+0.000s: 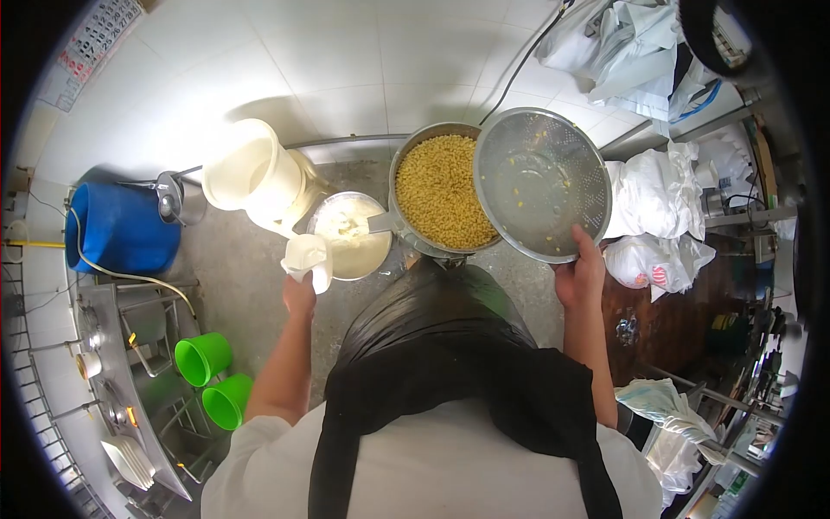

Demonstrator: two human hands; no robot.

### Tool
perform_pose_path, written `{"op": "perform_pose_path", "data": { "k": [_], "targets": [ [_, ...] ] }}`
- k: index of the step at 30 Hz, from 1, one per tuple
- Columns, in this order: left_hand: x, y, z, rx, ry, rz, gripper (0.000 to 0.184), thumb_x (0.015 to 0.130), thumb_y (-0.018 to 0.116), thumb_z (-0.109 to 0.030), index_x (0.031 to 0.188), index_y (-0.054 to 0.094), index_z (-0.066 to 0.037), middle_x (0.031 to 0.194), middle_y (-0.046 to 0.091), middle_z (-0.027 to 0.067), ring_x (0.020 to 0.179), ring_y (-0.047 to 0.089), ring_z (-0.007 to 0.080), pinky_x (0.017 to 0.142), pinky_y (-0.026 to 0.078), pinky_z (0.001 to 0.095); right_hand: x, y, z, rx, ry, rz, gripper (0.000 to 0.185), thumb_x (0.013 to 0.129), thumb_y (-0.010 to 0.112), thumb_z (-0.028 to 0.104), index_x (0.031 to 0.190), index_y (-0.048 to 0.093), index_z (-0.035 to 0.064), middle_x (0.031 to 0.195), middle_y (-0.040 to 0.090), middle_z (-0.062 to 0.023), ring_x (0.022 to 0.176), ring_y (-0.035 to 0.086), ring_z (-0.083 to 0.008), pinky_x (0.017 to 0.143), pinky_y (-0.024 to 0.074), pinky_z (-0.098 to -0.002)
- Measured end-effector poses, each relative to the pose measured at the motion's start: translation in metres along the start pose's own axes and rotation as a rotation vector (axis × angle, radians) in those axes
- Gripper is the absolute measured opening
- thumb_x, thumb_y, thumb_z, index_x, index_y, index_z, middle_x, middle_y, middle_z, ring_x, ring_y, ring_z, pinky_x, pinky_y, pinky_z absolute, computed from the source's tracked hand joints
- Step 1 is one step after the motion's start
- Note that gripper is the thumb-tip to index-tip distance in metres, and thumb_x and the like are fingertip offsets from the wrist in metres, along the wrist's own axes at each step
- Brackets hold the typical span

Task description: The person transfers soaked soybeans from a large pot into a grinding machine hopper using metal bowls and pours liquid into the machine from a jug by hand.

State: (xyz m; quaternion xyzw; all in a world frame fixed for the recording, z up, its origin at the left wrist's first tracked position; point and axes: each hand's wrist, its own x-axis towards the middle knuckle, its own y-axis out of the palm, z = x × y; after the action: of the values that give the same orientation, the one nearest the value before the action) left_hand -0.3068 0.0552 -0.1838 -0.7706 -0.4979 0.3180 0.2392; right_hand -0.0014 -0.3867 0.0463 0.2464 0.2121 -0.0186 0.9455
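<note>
My left hand (299,296) is closed on a white plastic jug (309,258), held near the front rim of a round metal bowl (359,264). Creamy white paste (350,216) lies in that bowl. My right hand (581,275) grips the lower rim of a metal colander (540,190), which has a few yellow beans stuck inside. The colander is tilted beside a round metal hopper (395,195) and overlaps its right edge. Pale yellow beans (443,190) fill the hopper. A metal spout (380,223) reaches from the hopper's side over the bowl.
A large white bucket (246,164) stands behind the jug. To the left are a blue barrel (125,229), two green buckets (204,357) and a steel table (143,372). Full white sacks (653,195) stand at right, and plastic bags (622,52) hang above them.
</note>
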Motion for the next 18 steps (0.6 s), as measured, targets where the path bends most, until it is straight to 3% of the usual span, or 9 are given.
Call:
{"op": "perform_pose_path", "data": {
  "k": [7,10,15,18],
  "targets": [
    [0.014,0.021,-0.012,0.395,0.191,0.245,0.052,0.092,0.073,-0.031,0.128,0.060,0.003,0.121,0.069,0.0270,0.115,0.066,0.0431,0.098,0.052,0.0500,-0.002,0.013,-0.005,-0.018,0.048,-0.038,0.048,0.096,0.068,0.010,0.141,0.052,0.0019,0.132,0.064,-0.0125,0.119,0.065,-0.0290,0.099,0.0559,-0.0446],
    [0.021,0.043,-0.020,0.540,0.295,0.380,0.044,0.093,0.073,-0.024,0.124,0.059,0.003,0.122,0.067,0.0270,0.118,0.063,0.0440,0.098,0.051,0.0510,0.003,0.003,-0.009,-0.005,0.041,-0.028,0.048,0.097,0.066,0.008,0.142,0.053,0.0016,0.134,0.064,-0.0129,0.122,0.063,-0.0287,0.104,0.0525,-0.0440],
    [0.036,0.088,-0.017,0.760,0.372,0.533,0.033,0.089,0.073,-0.010,0.118,0.061,-0.001,0.124,0.062,0.0226,0.122,0.057,0.0432,0.096,0.054,0.0513,-0.007,-0.003,-0.008,0.085,0.049,-0.086,0.048,0.099,0.061,0.012,0.145,0.051,0.0025,0.142,0.061,-0.0143,0.129,0.059,-0.0320,0.111,0.0475,-0.0500],
    [0.051,0.121,-0.003,0.906,0.385,0.578,0.033,0.091,0.072,-0.011,0.121,0.059,-0.002,0.126,0.060,0.0235,0.124,0.056,0.0433,0.096,0.056,0.0506,-0.016,0.001,-0.002,0.088,0.059,-0.134,0.047,0.100,0.060,0.017,0.146,0.052,0.0058,0.141,0.062,-0.0131,0.130,0.060,-0.0320,0.112,0.0475,-0.0523]
  ]
}}
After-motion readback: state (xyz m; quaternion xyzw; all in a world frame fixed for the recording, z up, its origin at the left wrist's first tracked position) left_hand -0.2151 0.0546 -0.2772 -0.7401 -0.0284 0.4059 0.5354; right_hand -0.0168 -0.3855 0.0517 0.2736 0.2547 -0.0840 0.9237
